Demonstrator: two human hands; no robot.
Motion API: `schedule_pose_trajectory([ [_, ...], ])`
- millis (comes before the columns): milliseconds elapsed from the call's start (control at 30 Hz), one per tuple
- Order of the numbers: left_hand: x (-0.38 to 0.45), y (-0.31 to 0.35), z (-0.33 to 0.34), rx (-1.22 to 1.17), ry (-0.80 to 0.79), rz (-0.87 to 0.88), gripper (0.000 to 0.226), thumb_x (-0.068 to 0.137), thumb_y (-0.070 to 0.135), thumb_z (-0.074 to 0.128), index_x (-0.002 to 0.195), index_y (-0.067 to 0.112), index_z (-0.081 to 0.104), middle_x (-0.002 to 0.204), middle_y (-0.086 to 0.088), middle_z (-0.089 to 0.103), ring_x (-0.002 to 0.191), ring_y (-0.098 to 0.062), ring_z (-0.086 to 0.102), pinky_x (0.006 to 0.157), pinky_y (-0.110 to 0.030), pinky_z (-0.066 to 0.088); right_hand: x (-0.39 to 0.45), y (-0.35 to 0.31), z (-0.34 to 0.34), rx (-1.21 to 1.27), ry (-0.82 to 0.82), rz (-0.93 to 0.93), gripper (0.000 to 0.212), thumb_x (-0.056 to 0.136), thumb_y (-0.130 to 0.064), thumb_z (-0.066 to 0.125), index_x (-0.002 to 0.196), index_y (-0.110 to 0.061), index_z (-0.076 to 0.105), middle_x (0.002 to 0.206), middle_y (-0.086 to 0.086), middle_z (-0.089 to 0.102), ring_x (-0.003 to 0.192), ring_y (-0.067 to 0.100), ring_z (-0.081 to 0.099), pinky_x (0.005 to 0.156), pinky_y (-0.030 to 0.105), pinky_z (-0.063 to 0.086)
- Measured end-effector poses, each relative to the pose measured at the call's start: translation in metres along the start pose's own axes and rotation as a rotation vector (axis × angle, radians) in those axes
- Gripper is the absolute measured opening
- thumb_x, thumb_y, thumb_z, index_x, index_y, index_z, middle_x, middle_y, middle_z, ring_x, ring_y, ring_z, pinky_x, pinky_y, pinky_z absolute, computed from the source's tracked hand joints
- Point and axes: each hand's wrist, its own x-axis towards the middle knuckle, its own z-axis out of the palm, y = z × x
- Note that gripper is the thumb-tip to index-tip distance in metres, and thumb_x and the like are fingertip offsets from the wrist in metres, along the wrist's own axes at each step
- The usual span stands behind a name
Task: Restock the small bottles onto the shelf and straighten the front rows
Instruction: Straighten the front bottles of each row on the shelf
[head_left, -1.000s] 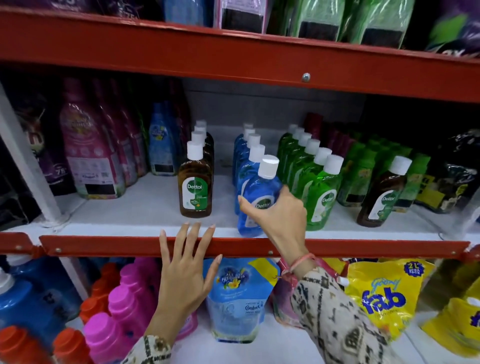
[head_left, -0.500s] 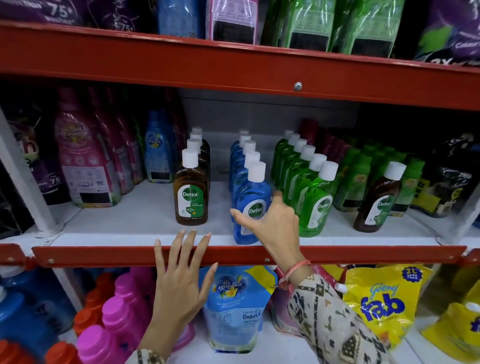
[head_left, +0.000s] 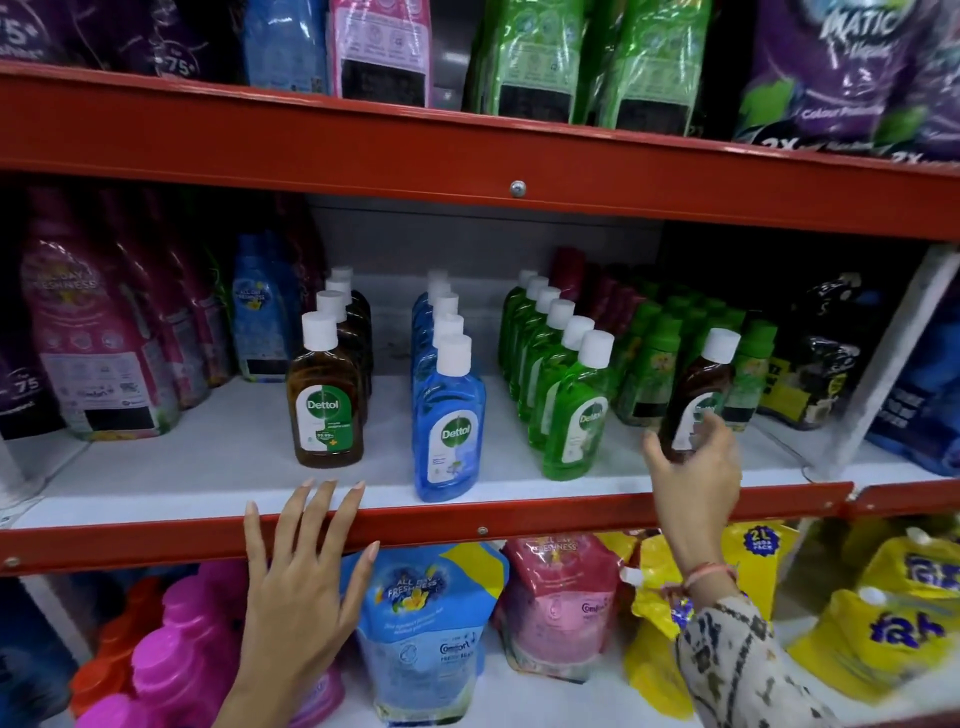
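My right hand (head_left: 693, 467) is curling around the foot of the stray brown bottle (head_left: 698, 395), thumb on the left side and fingers on the label, though I cannot tell if the grip has fully closed yet. My left hand (head_left: 301, 566) lies flat and spread on the red shelf edge (head_left: 519, 512), holding nothing. Half a second ago that right hand was on the front blue bottle (head_left: 449, 415); it has let go and crossed to the right, past the green row (head_left: 574, 405). The blue bottle now stands upright at the shelf lip, label forward, a little ahead of the brown row (head_left: 326, 400) at the left. So I judge the blue row is faced, and the next job is the stray. It stands tilted in front of the green-capped bottles (head_left: 649, 364), well apart from the 4 or so brown ones it matches. Carrying it left means passing 2 rows without clipping their caps.
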Motion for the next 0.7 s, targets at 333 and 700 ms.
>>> schedule_pose_trajectory([
  [333, 0.000, 0.003, 0.001, 0.063, 0.091, 0.009, 0.062, 0.097, 0.050, 0.029, 0.138, 0.011, 0.054, 0.133, -0.020, 0.058, 0.129, -0.038, 0.046, 0.117, -0.066, 0.016, 0.067, 0.031, 0.010, -0.130, -0.109, 0.128, 0.075, 0.076, -0.033, 0.080, 0.127, 0.009, 0.044, 0.123, 0.029, 0.056, 0.114, 0.043, 0.054, 0.090, 0.049, 0.049],
  [700, 0.000, 0.001, 0.000, 0.070, 0.062, 0.018, 0.064, 0.099, 0.050, 0.024, 0.138, 0.010, 0.055, 0.135, -0.019, 0.059, 0.132, -0.036, 0.045, 0.117, -0.065, 0.019, 0.032, 0.008, -0.003, -0.014, -0.012, 0.054, 0.074, 0.058, -0.057, 0.083, 0.108, -0.009, 0.057, 0.102, 0.011, 0.071, 0.093, 0.030, 0.066, 0.075, 0.036, 0.049],
])
